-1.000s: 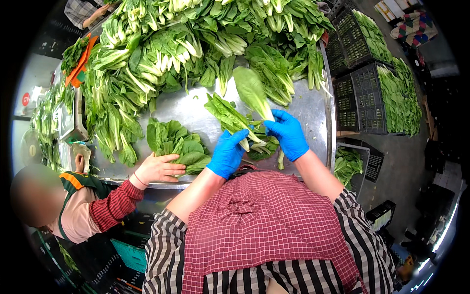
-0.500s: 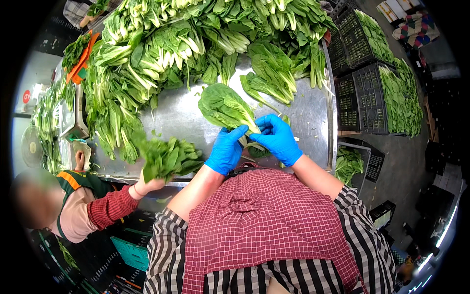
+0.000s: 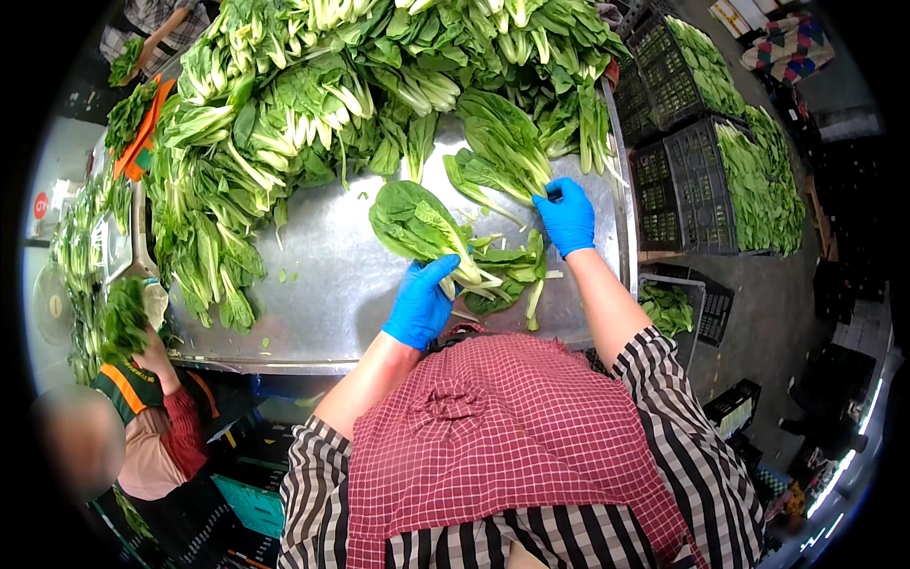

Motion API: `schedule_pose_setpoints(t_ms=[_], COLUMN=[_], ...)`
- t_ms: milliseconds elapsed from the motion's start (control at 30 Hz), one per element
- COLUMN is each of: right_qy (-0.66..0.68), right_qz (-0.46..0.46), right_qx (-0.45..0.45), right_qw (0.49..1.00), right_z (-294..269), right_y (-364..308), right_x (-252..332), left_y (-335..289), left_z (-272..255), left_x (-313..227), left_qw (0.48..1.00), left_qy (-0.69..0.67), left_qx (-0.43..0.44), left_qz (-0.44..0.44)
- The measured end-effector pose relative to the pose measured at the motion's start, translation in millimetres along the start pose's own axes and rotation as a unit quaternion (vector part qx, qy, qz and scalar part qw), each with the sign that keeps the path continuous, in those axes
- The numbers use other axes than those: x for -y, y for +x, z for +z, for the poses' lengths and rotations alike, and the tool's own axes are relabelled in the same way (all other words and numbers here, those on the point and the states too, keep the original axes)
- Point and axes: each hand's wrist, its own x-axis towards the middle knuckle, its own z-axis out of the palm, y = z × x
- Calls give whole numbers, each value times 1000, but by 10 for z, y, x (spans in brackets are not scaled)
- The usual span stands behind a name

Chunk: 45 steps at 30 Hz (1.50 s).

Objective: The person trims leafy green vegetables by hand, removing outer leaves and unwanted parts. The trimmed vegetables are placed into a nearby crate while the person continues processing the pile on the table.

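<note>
My left hand [image 3: 424, 302], in a blue glove, grips a small head of bok choy [image 3: 414, 220] by its pale stems, leaves pointing away from me. At the right, my gloved right hand [image 3: 569, 216] has its fingers closed around the stem end of another bok choy [image 3: 500, 142] lying on the metal table [image 3: 327, 228]. Loose trimmed leaves [image 3: 517, 275] lie just beside my left hand. A thin stalk with a leaf [image 3: 479, 185] rests between the two heads.
A large heap of bok choy [image 3: 313, 104] covers the table's far and left sides. Black crates of greens [image 3: 701, 185] stand at the right. A co-worker [image 3: 156, 417] at the left holds greens [image 3: 125, 318]. A teal crate [image 3: 251, 503] sits below the table's front.
My right hand has left the held bok choy and moved out to the stems of another. More loose leaves now show near my left hand. The co-worker's greens moved left.
</note>
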Motion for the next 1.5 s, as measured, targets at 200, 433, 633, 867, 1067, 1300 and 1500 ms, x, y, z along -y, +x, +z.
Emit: schedule_pose_setpoints(t_ms=[200,433,633,867,1067,1300,1500], right_qy=[387,544,565,355,469,279,71], right_qz=[160,211,305,129,250,278,-40], right_qx=[102,266,407,350,347,433,73], right_qw=[902,767,649,857,773,811,994], right_z=[-125,-55,89,89,178,59,-5], right_y=[-117,-523,-925,-1047,-1010,-878,-397], right_x=[287,406,527,749,654,643,431], left_y=[-4,43,50,24,9,-74,-90], left_z=[-83,-28,-45,-6,17,99,143], left_x=[-8,11,-18,-9,16,-91,-93], left_qw=[1000,1000,997,998,994,995,997], left_qy=[-9,-11,-27,39,43,52,27], left_qx=[-10,6,65,-15,-18,8,-7], left_qz=[-10,-3,-15,54,95,89,77])
